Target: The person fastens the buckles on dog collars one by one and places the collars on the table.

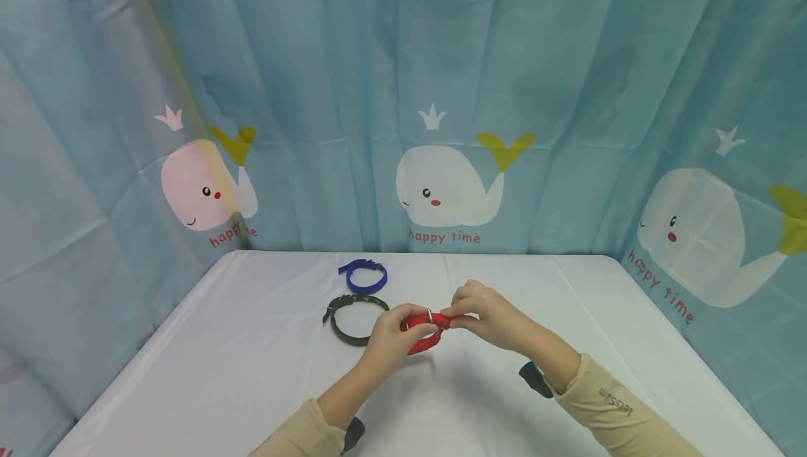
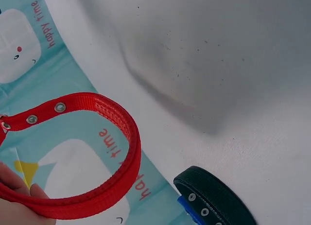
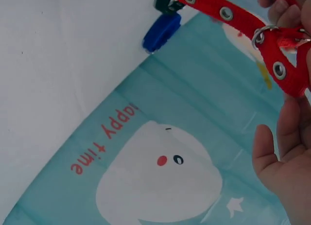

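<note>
Both hands hold a red collar [image 1: 424,347] above the white table. My left hand [image 1: 392,336] pinches the looped band from the left, thumb and fingers on either side of it. From the right, the fingertips and thumb of my right hand [image 1: 484,313] pinch the strap end close to the metal ring. The left wrist view shows the band's wide loop and metal eyelets [image 2: 60,107]. A metal ring [image 3: 260,37] circles the strap in the right wrist view; the right hand's fingers partly hide the buckle area there.
A dark green collar [image 1: 341,333] lies coiled on the table [image 1: 208,373], just left of the left hand. Behind it lies a coiled blue collar [image 1: 368,289]. A light blue whale-print curtain [image 1: 353,183] hangs along the table's back and sides.
</note>
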The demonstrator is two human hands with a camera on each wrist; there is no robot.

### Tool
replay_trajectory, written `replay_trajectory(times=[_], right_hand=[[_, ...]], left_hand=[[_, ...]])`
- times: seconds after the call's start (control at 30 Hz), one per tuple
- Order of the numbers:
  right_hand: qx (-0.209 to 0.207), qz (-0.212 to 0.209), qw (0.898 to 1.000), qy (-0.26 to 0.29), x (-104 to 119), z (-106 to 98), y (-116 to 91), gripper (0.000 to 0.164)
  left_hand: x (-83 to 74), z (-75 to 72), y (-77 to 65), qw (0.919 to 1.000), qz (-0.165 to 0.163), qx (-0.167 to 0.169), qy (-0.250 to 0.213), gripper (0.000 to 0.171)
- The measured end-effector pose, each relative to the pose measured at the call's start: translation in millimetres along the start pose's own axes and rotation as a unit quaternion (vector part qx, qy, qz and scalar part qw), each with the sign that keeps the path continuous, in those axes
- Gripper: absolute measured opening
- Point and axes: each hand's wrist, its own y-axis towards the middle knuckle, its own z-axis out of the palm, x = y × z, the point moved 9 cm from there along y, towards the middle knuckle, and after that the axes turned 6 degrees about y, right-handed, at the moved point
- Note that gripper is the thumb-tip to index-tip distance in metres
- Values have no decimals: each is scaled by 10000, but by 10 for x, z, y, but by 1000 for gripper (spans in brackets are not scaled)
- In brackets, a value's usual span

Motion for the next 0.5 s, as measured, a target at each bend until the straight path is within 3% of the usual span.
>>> replay_trajectory(times=[0.13, 0.27, 0.5], right_hand=[[-96, -89, 9999, 11, -4, 23, -3, 24], [-305, 19, 9988, 372, -38, 39, 8, 22], [-723, 983, 9852, 1206, -192, 40, -10, 14]], left_hand=[[-31, -19, -20, 10000, 77, -23, 3, 24], [-53, -43, -31, 9999, 90, -96, 7, 24], [-24, -94, -22, 9997, -64, -231, -46, 25]])
